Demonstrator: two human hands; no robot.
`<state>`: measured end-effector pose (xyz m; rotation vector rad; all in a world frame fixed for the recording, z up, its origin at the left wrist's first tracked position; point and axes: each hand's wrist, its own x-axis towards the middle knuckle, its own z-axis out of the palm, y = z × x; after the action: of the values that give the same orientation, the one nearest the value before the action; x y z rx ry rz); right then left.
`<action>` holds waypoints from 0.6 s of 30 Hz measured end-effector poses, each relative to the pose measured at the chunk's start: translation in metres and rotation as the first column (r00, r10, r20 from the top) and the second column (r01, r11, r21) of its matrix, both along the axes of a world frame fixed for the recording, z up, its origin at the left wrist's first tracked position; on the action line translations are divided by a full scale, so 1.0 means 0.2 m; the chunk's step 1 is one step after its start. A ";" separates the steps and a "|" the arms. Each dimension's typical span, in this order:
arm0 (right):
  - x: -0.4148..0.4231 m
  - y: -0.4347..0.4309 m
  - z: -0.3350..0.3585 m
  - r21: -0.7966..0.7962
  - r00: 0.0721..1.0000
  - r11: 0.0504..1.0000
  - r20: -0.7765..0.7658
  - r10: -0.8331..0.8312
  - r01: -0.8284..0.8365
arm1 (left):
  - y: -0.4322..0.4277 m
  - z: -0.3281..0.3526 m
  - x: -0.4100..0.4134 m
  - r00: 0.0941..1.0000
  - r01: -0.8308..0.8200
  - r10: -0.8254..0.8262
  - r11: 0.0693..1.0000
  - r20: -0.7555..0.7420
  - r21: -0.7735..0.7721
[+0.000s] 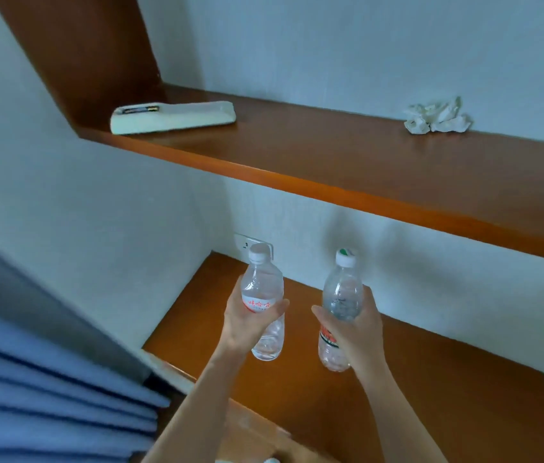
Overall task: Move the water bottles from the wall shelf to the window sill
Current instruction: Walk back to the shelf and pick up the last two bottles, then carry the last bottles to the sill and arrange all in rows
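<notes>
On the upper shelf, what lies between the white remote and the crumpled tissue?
Nothing: in the head view the wall shelf is bare between remote and tissue.

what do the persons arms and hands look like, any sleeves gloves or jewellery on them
Both forearms are bare as far as the picture shows: no sleeves come into view. The left hand and the right hand wear no gloves, and no watch, bracelet or ring shows on either wrist or on the visible fingers. No markings can be made out.
</notes>
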<state>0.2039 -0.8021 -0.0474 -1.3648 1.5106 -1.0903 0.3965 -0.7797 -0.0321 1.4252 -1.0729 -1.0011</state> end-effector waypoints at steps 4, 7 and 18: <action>0.18 0.00 0.04 -0.050 0.969 0.968 -0.043 0.243 -0.245 | 0.21 0.03 0.12 0.981 -0.195 0.195 0.980 -0.013 -0.033; 0.31 0.07 0.09 -0.112 0.912 0.906 -0.076 0.402 -0.409 | 0.41 0.05 0.18 0.930 -0.366 0.367 0.929 0.006 -0.045; 0.71 0.56 0.01 -0.115 0.545 0.540 -0.024 0.838 -0.834 | 1.31 0.06 0.26 0.561 -0.826 0.827 0.562 -0.042 0.030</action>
<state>0.3459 -0.6893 -0.0444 -1.8412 0.5610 -0.5447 0.4484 -0.5185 -0.0207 1.6393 -0.2312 -0.3210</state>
